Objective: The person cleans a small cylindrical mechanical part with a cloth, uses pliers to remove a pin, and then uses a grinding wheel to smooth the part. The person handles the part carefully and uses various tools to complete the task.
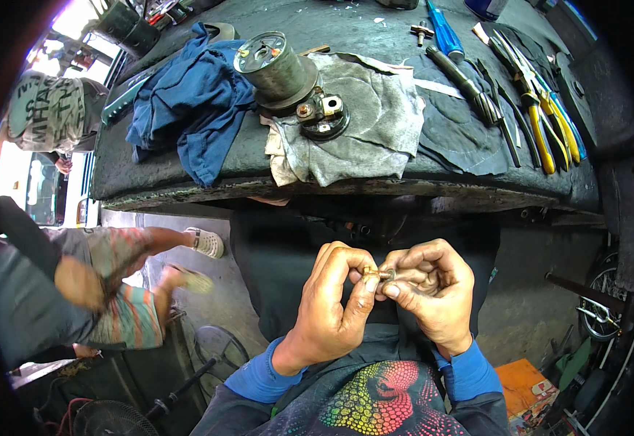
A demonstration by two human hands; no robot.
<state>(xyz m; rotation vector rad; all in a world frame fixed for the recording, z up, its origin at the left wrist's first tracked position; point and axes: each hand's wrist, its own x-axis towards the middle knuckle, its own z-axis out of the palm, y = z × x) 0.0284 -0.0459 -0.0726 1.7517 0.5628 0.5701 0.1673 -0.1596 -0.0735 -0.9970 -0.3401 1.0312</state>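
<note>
My left hand (335, 305) pinches a small brass-coloured piece (371, 270), perhaps a nut. My right hand (430, 291) grips a small threaded metal bolt (385, 275) that meets the brass piece, with fingers curled around it. Above, on the workbench (186, 187), a cylindrical metal housing (272, 76) stands beside a dark round fitting with terminals (320, 116) on a grey rag (368, 109). A crumpled blue cloth (182, 109) lies to their left.
Pliers (542, 123), a blue screwdriver (444, 29) and a dark shaft (470, 87) lie at the bench's right. One person (55, 291) is at lower left, another (55, 109) at upper left. A fan (117, 418) and a wheel (597, 312) are below.
</note>
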